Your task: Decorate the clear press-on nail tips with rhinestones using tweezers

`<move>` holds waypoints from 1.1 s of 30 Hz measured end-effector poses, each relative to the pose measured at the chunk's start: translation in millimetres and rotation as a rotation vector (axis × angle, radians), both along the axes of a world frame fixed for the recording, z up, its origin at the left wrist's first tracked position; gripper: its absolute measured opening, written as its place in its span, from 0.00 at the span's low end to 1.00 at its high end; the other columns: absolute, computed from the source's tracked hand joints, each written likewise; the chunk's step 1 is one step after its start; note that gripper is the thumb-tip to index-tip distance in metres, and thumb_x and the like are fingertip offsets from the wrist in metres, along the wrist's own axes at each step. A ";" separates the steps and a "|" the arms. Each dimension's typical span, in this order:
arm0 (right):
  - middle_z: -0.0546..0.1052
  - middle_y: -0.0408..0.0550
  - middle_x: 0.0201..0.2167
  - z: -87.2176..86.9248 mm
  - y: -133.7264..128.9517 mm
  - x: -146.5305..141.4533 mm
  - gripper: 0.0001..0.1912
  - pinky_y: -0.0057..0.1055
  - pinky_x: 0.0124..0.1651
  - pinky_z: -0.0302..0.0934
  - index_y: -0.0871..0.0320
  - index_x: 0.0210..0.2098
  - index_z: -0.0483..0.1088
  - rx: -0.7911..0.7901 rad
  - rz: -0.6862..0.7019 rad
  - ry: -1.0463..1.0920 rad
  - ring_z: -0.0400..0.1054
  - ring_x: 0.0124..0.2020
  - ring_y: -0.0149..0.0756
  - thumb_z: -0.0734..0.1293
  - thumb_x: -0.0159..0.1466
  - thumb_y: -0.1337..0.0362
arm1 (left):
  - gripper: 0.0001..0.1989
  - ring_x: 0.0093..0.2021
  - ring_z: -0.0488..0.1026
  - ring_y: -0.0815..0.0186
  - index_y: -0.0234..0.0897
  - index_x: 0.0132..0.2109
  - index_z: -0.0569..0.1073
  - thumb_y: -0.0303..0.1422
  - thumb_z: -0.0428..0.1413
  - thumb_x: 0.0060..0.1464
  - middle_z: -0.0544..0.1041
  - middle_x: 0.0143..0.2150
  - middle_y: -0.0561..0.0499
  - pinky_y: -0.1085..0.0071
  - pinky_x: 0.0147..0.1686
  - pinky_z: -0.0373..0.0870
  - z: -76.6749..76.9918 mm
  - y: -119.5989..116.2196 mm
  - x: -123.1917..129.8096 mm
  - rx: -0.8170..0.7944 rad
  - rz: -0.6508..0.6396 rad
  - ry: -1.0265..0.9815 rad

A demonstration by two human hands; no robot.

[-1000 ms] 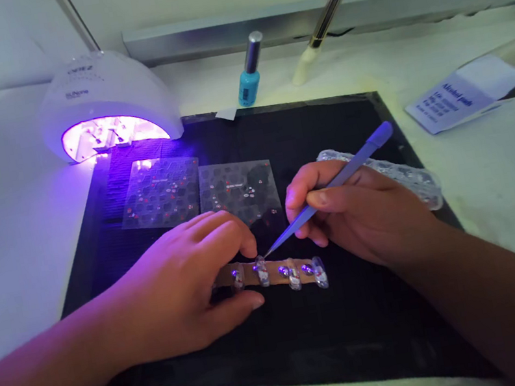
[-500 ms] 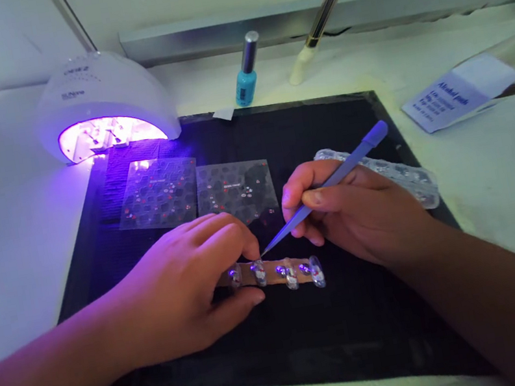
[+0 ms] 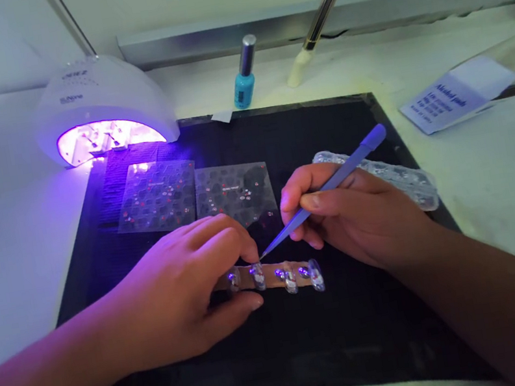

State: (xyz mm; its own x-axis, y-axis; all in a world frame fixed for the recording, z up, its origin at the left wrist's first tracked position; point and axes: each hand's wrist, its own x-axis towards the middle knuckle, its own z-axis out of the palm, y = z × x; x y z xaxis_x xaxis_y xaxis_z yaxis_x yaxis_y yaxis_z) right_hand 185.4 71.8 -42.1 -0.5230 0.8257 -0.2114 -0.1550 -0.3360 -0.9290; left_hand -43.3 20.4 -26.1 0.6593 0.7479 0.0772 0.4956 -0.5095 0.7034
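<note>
My left hand [image 3: 193, 283] grips the left part of a flat tan strip [image 3: 272, 274] between thumb and fingers. Several clear, shiny nail tips stand across the strip, one of them [image 3: 290, 278] right of my thumb. In my right hand [image 3: 349, 210] is a blue pointed tool [image 3: 334, 181], held like a pen. Its fine tip is at the upper edge of the nail tip [image 3: 258, 277] beside my left fingertips; whether it touches cannot be made out. My left fingers hide the strip's left end.
A lit white lamp [image 3: 104, 100] stands back left. Two clear sticker sheets [image 3: 157, 196] lie on the black mat [image 3: 305, 125]. Behind are a blue bottle [image 3: 245, 89] and a pale brush bottle [image 3: 300, 67]. A clear plastic tray [image 3: 408, 181] and an alcohol pads packet [image 3: 458, 93] are at right.
The whole view has shifted very slightly. Both hands keep nearly the same pose, with the tool's tip at the same nail tip.
</note>
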 end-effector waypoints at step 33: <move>0.73 0.43 0.19 4.2 -1.8 -1.4 0.02 0.22 0.19 0.57 0.59 0.28 0.74 0.011 -0.016 -0.050 0.66 0.20 0.26 0.69 0.57 0.68 | 0.12 0.47 0.72 0.64 0.42 0.48 0.64 0.28 0.57 0.59 0.72 0.49 0.50 0.65 0.44 0.72 0.2 1.3 -3.0 0.008 -0.019 0.011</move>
State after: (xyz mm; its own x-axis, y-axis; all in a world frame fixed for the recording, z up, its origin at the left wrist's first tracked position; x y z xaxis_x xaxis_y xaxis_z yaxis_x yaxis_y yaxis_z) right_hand 184.0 70.0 -37.9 -0.4986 0.8362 -0.2283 -0.1134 -0.3240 -0.9392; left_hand -46.3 21.7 -25.9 0.6744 0.7344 0.0762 0.4931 -0.5248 0.6939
